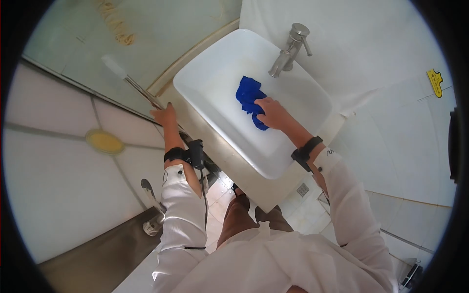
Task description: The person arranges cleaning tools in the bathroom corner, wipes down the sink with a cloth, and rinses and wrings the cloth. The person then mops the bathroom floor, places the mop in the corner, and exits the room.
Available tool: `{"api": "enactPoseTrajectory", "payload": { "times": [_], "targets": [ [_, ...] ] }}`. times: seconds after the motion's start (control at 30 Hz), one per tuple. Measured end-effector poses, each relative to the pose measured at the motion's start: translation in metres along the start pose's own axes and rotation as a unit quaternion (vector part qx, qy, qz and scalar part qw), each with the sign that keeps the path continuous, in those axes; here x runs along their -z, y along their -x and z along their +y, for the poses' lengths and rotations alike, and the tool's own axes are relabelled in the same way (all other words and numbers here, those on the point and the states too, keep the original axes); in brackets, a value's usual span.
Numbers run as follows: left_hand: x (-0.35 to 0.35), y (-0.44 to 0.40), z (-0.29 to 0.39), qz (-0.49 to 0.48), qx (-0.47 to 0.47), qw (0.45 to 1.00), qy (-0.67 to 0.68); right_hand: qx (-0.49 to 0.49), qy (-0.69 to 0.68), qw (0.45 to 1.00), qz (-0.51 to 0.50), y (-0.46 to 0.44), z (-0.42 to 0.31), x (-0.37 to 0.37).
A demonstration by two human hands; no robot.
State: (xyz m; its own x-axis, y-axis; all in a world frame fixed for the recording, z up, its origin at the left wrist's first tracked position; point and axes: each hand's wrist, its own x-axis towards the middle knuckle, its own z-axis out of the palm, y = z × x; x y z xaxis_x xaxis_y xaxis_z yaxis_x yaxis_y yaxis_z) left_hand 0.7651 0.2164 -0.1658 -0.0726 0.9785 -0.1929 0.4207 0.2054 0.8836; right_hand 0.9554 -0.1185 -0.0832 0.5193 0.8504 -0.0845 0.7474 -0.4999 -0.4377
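A blue cloth (pixel 249 91) lies crumpled in the white sink basin (pixel 210 73). My right hand (pixel 272 113) reaches into the basin with its fingers closed on the cloth's near side. At the left, beyond the counter edge, my left hand (pixel 165 115) is closed around the end of a thin metallic handle (pixel 141 91), which slants up and left in front of the glass. The far end of that tool is pale and blurred.
A metal faucet (pixel 288 51) rises at the basin's upper right. Greenish glass (pixel 161 29) borders the counter (pixel 234 158) at upper left. A yellow sticker (pixel 435 83) is on the right wall. A shower handset (pixel 150 194) is at lower left.
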Motion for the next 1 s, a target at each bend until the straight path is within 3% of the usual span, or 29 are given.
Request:
{"api": "enactPoseTrajectory", "payload": {
  "times": [0.1,0.2,0.27,0.33,0.4,0.5,0.73,0.83,0.87,0.9,0.97,1.0],
  "targets": [
    [0.004,0.029,0.028,0.114,-0.137,0.978,-0.106,-0.03,0.031,0.992,-0.119,-0.011,-0.003,-0.014],
    [0.016,0.062,0.077,0.175,-0.422,0.886,-0.073,-0.061,0.065,0.977,-0.195,-0.015,-0.027,-0.005],
    [0.016,0.113,0.123,0.114,-0.468,0.867,-0.128,-0.083,0.076,0.966,-0.233,-0.024,-0.024,-0.008],
    [-0.004,0.135,0.133,-0.076,-0.522,0.839,-0.136,-0.09,0.111,0.961,-0.238,-0.03,-0.029,-0.003],
    [-0.016,0.158,0.131,-0.224,-0.447,0.85,-0.166,-0.081,0.146,0.957,-0.239,-0.036,-0.028,-0.003],
    [-0.035,0.171,0.111,-0.386,-0.254,0.873,-0.156,-0.066,0.175,0.956,-0.226,-0.036,-0.022,0.008],
    [-0.051,0.179,0.077,-0.449,0.097,0.887,-0.039,-0.038,0.152,0.98,-0.126,-0.03,-0.008,-0.028],
    [-0.057,0.182,0.073,-0.449,0.208,0.868,0.027,-0.058,0.04,0.99,-0.121,-0.045,-0.012,-0.035],
    [-0.053,0.192,0.078,-0.437,0.263,0.858,0.06,-0.103,-0.13,0.976,-0.143,-0.043,-0.023,-0.018],
    [-0.048,0.196,0.084,-0.423,0.315,0.844,0.092,-0.142,-0.297,0.931,-0.16,-0.038,-0.031,0.001],
    [-0.048,0.192,0.077,-0.463,0.349,0.776,0.247,-0.176,-0.571,0.788,-0.15,-0.024,-0.046,0.016],
    [-0.051,0.19,0.07,-0.479,0.365,0.732,0.32,-0.158,-0.58,0.789,-0.128,-0.016,-0.051,0.02]
  ]
}}
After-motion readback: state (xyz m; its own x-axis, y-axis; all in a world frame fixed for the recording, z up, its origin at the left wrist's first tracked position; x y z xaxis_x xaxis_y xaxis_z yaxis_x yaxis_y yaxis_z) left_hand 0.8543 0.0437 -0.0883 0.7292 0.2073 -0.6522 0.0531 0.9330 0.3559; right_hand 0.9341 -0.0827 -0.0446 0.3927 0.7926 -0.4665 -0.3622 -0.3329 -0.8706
